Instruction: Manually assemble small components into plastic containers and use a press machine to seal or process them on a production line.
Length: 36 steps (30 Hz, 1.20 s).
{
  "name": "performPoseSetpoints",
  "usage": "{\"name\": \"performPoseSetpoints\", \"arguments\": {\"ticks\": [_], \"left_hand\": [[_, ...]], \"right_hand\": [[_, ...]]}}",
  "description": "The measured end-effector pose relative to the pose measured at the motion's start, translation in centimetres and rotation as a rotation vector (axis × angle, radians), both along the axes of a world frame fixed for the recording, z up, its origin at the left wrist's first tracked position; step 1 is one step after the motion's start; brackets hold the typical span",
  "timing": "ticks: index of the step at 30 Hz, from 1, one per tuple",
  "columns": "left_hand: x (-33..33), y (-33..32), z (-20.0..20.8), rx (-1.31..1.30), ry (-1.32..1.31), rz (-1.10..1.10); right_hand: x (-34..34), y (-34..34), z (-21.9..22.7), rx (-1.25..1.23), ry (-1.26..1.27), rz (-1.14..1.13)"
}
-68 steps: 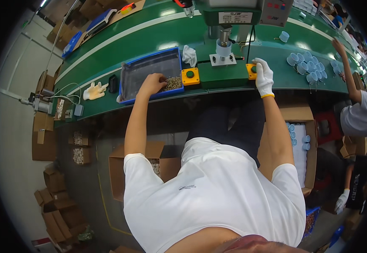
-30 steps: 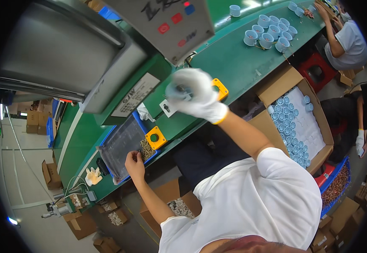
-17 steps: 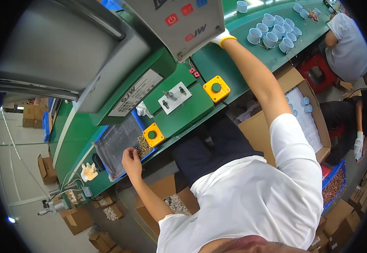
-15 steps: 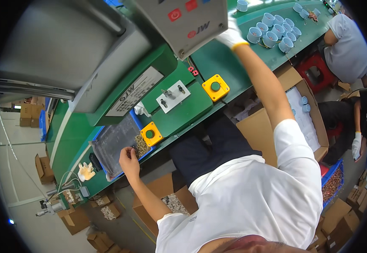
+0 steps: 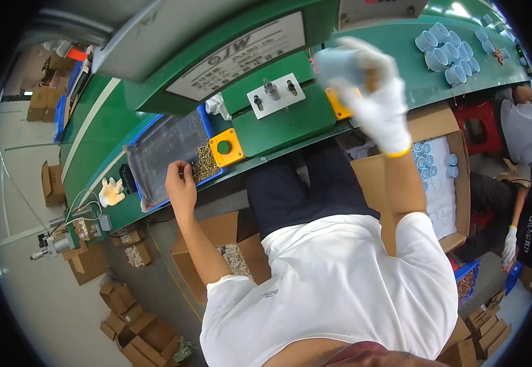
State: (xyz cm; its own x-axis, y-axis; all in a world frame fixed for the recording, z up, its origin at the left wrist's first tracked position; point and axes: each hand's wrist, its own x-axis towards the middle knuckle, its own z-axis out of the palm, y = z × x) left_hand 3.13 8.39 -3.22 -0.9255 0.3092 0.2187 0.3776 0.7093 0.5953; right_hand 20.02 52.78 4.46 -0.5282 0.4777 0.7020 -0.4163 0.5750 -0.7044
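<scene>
My right hand (image 5: 383, 107), in a white glove with a yellow cuff, grips a light blue round cup-shaped part (image 5: 338, 66); motion smears both. It is raised over the green bench to the right of a press fixture, a metal plate (image 5: 276, 96) with a center pin and two black screws. My bare left hand (image 5: 181, 183) is at the near edge of a blue tray (image 5: 210, 125), beside a heap of small brass-colored parts (image 5: 204, 164). Its fingers are curled together; whatever they hold is hidden.
Yellow button boxes (image 5: 225, 147) flank the fixture, the right one partly behind my right hand. Several blue cups (image 5: 455, 75) stand at the back right. A carton (image 5: 461, 208) with more cups is on my right. A loose glove (image 5: 112, 192) lies left. Co-workers (image 5: 523, 128) are at right.
My right hand has come back from behind the control box toward the fixture, bringing a blue cup. My left hand stays at the brass parts. The view has shifted.
</scene>
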Motion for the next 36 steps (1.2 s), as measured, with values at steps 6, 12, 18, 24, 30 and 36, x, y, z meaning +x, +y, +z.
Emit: {"name": "performPoseSetpoints", "arguments": {"ticks": [6, 12, 18, 24, 30, 36], "left_hand": [[0.7, -0.6, -0.7, 0.053, 0.033, 0.049], [0.6, -0.6, -0.8, 0.065, 0.077, 0.030], [1.1, -0.2, -1.2, 0.123, 0.090, 0.066], [5.4, 9.0, 2.1, 0.236, 0.344, -0.186], [5.1, 10.1, -0.7, 0.263, 0.463, -0.264], [5.6, 10.9, -0.3, 0.040, 0.611, -0.181]], "right_hand": [[-5.4, -6.8, 1.1, 0.107, -0.215, 0.019], [-6.3, -6.8, 0.8, 0.402, -0.181, -0.127], [-6.4, -7.1, 3.1, 0.429, -0.241, -0.147], [-6.5, -7.7, 4.8, 0.437, -0.524, -0.164], [-3.7, -5.9, 3.7, 0.156, -0.100, -0.096], [3.2, 2.5, -7.6, 0.660, -0.052, -0.367]]}}
